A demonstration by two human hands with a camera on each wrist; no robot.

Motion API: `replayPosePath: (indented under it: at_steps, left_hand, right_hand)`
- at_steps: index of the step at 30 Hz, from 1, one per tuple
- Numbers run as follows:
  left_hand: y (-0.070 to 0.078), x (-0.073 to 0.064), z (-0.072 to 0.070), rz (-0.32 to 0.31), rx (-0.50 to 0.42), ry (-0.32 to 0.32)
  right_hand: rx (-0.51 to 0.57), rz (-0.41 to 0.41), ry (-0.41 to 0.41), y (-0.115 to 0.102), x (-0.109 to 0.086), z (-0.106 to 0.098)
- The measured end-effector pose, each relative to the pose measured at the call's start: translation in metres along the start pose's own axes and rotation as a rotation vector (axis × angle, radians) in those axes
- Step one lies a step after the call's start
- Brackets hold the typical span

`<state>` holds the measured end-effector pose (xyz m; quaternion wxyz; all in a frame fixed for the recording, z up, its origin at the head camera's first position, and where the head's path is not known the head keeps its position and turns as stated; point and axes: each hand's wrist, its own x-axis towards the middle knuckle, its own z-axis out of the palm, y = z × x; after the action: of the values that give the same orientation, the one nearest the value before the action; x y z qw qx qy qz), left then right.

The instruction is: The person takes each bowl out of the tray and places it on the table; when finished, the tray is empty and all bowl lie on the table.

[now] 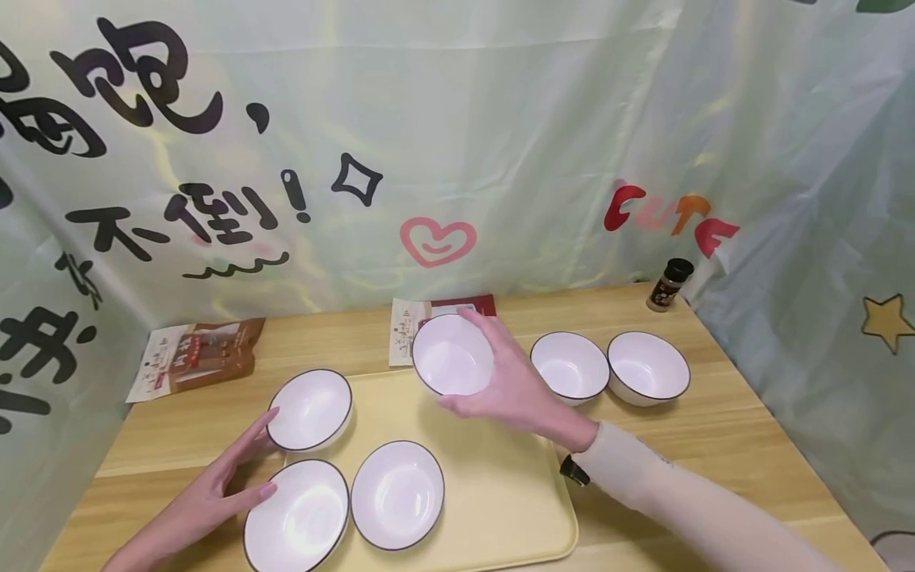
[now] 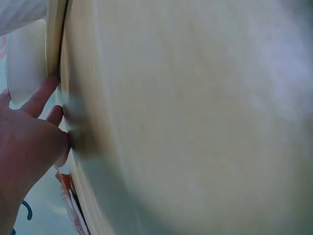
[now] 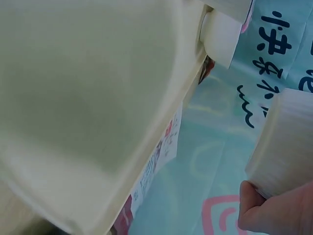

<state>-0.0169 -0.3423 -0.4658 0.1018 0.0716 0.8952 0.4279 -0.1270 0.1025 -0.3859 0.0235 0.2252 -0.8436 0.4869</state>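
My right hand [image 1: 503, 377] grips a white dark-rimmed bowl [image 1: 452, 355] by its side, thumb at the front and fingers at the back. That bowl hangs above the far part of the cream tray [image 1: 500, 492]; the right wrist view shows its outer wall [image 3: 286, 142] beside the thumb. On the tray's left side are a back-left bowl [image 1: 310, 409], a front-left bowl [image 1: 296, 516] and a middle bowl [image 1: 397, 495]. My left hand [image 1: 210, 496] lies at the left pair, fingers extended by the back-left bowl, thumb at the front-left bowl's rim.
Two more white bowls, one [image 1: 569, 365] beside the other [image 1: 648, 367], stand on the wooden table right of the tray. A brown snack packet [image 1: 203, 357] lies back left, a red-and-white packet [image 1: 406, 330] behind the tray. A dark-capped seasoning jar [image 1: 669, 284] stands back right, near the printed cloth.
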Motion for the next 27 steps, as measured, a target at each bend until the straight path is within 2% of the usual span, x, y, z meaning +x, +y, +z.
replayPosePath:
  at_steps: [8, 13, 27]
  left_hand:
    - [-0.001, -0.001, 0.000, 0.039, -0.005, 0.018]
    - [-0.002, 0.000, 0.000, 0.023, 0.000, 0.009]
    - [0.000, 0.001, 0.002, -0.024, 0.003, -0.008]
  right_hand:
    - [-0.013, 0.024, 0.016, -0.002, -0.005, -0.019]
    - [-0.016, 0.035, 0.043, -0.001, -0.009, -0.041]
    - [-0.054, 0.163, 0.081, 0.012, -0.021, -0.104]
